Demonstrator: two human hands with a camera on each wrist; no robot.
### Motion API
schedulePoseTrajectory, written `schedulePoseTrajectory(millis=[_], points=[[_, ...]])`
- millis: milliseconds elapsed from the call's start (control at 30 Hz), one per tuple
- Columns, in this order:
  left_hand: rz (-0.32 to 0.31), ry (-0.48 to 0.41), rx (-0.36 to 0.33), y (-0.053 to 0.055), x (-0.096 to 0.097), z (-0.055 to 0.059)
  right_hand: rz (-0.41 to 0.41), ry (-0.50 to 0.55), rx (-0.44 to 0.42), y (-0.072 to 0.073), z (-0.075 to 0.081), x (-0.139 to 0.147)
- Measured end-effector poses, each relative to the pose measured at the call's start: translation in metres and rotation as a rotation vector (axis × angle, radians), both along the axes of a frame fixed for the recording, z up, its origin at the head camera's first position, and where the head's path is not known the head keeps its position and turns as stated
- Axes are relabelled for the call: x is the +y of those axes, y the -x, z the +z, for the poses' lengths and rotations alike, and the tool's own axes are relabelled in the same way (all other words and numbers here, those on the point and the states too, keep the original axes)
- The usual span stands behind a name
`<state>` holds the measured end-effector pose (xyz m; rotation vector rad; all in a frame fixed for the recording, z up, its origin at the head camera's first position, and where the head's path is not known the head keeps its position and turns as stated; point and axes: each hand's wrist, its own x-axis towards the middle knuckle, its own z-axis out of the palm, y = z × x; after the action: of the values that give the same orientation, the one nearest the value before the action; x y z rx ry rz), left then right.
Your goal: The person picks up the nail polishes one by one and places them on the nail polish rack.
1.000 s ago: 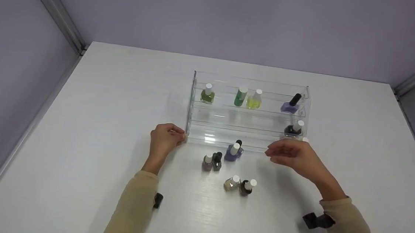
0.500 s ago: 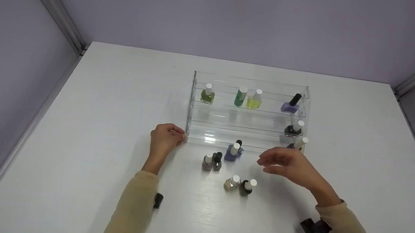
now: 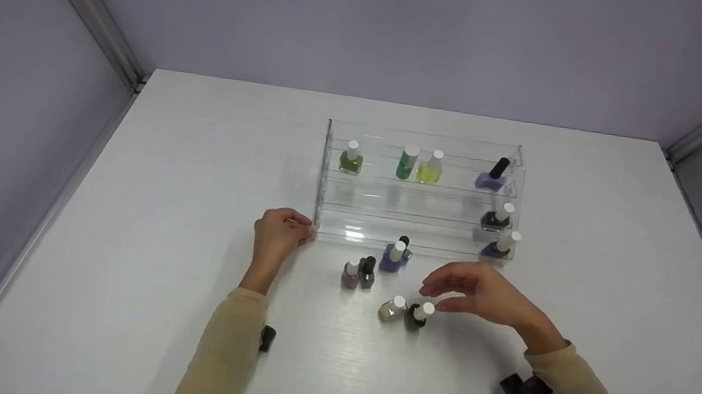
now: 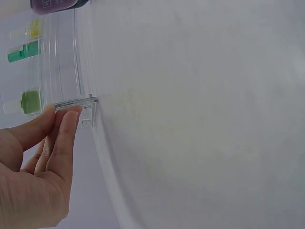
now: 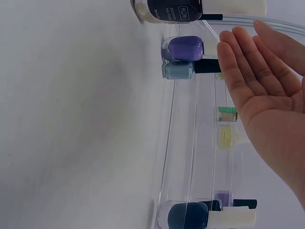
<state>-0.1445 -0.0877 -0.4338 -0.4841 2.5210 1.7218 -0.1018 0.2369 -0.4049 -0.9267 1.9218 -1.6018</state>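
My left hand (image 3: pixel 281 234) pinches the front left corner of a clear acrylic rack (image 3: pixel 381 215); in the left wrist view, thumb and fingertips sit on either side of its side panel (image 4: pixel 76 102). My right hand (image 3: pixel 481 295) hovers with relaxed fingers and holds nothing, its fingertips close to a dark nail polish bottle (image 3: pixel 415 320) with a white cap. Beside that bottle stands a beige nail polish (image 3: pixel 389 310). The right wrist view shows the dark bottle (image 5: pixel 175 10) just past my fingertips. A dark blue nail polish (image 3: pixel 496 250) stands at the rack's front right.
Purple nail polish (image 3: pixel 391 258) and a light blue one (image 5: pixel 178 70) stand before the rack, near a mauve bottle (image 3: pixel 351 276) and a grey one (image 3: pixel 367 273). On the rack are olive (image 3: pixel 350 162), green (image 3: pixel 405 165), yellow (image 3: pixel 429 173), lilac (image 3: pixel 490 181) and black bottles (image 3: pixel 495 221).
My right hand has moved from the rack's front right toward me and left, to the dark bottle. The dark blue bottle it was covering now shows on the rack. My left hand stays put.
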Motion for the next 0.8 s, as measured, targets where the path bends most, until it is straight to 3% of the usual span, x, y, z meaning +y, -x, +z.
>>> schedulePoseTrajectory(millis=[300,533,800], points=[[-0.02,-0.023,0.026,-0.0024,-0.0004,0.0008,0.073,0.031,-0.013,-0.0016,-0.0018,-0.0048],[-0.014,-0.021,0.008,-0.0015,-0.0004,0.0007,0.116,0.042,-0.004,-0.0014,-0.0027,-0.0067],[-0.021,0.009,-0.003,-0.0011,-0.0001,0.001,0.059,0.03,0.056,-0.0025,0.0003,-0.0075]])
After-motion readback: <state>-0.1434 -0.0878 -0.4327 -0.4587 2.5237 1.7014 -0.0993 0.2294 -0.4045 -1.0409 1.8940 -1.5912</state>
